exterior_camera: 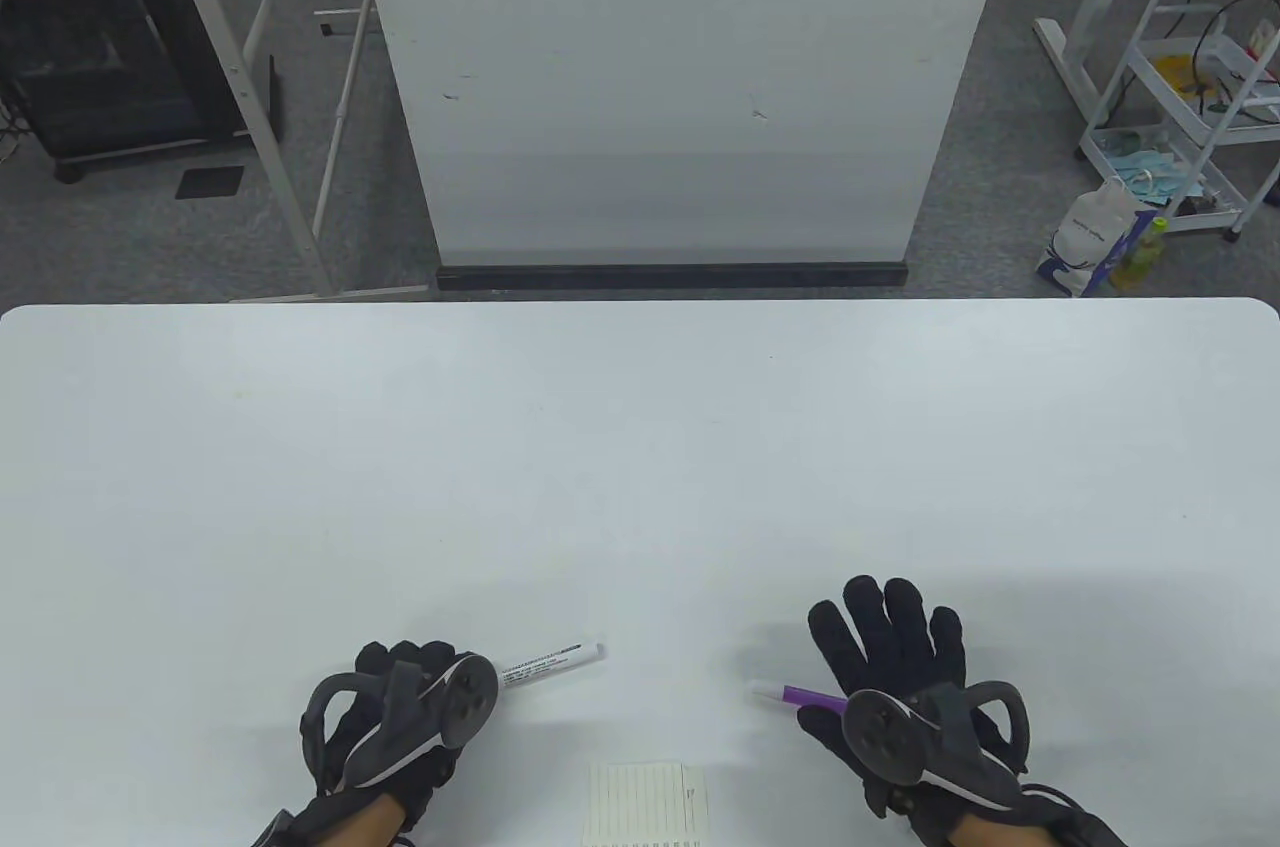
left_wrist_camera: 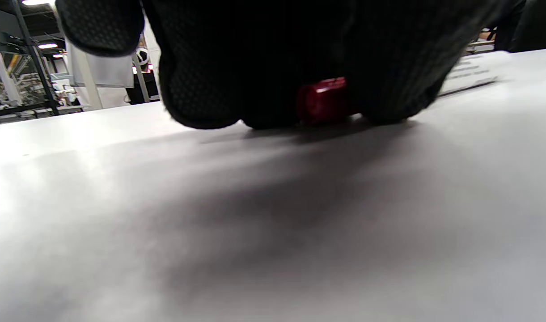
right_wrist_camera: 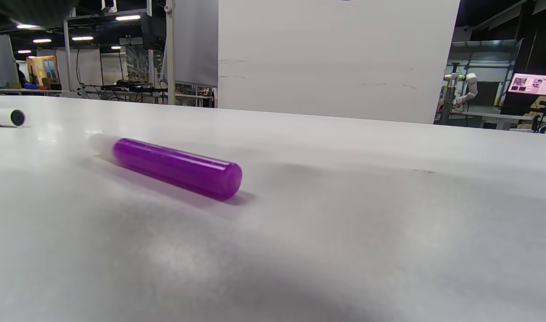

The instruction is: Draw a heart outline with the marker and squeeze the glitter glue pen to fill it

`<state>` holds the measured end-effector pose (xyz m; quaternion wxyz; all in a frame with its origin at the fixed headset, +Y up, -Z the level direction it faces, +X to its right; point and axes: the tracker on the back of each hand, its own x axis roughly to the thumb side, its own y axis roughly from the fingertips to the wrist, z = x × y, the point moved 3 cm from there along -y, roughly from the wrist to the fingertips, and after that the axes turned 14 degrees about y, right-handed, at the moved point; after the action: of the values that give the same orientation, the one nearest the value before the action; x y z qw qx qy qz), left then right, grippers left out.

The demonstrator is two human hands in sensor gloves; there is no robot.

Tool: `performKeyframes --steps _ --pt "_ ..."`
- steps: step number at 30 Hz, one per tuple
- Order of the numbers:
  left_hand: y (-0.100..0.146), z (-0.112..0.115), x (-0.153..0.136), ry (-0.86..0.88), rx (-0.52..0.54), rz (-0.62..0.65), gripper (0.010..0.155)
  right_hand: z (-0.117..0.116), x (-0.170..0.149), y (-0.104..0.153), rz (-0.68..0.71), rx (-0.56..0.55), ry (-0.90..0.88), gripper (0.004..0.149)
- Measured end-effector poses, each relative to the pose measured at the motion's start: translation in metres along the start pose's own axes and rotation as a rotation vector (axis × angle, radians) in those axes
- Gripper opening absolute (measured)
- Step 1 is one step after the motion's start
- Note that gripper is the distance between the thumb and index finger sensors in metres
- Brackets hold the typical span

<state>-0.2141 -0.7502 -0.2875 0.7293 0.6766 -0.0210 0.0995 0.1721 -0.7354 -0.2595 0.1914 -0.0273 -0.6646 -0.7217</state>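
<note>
A white marker [exterior_camera: 552,664] lies on the white table [exterior_camera: 640,447] near the front edge. Its left end is under my left hand [exterior_camera: 400,687]. In the left wrist view my curled fingers [left_wrist_camera: 201,89] close down around the marker's red cap [left_wrist_camera: 323,100], and its printed barrel [left_wrist_camera: 471,74] sticks out to the right. The purple glitter glue pen [exterior_camera: 800,695] lies flat beside my right hand [exterior_camera: 890,647]. That hand rests palm down with its fingers spread and holds nothing. In the right wrist view the glue pen [right_wrist_camera: 176,167] lies free on the table.
A small lined paper pad [exterior_camera: 645,802] lies between my hands at the table's front edge. A white board [exterior_camera: 680,77] stands behind the table's far edge. Racks and a trolley [exterior_camera: 1190,87] stand on the floor beyond.
</note>
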Motion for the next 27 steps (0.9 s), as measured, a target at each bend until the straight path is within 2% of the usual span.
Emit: performKeyframes --steps 6,13,20,23,27 --pt "0.002 -0.001 0.003 0.027 0.006 0.082 0.047 0.004 0.007 0.002 0.025 -0.017 -0.028 0.084" --pt "0.014 -0.014 0.019 0.034 0.125 0.195 0.048 0.015 0.017 0.005 0.092 -0.048 -0.085 0.084" --pt "0.032 -0.027 0.049 0.082 0.18 0.319 0.048 0.032 0.038 0.004 0.189 -0.045 -0.14 0.085" --pt "0.04 -0.03 0.067 0.08 0.203 0.376 0.048 0.04 0.054 0.001 0.21 -0.035 -0.214 0.085" --pt "0.051 -0.034 0.087 0.083 0.245 0.448 0.048 0.043 0.073 -0.002 0.238 -0.048 -0.221 0.084"
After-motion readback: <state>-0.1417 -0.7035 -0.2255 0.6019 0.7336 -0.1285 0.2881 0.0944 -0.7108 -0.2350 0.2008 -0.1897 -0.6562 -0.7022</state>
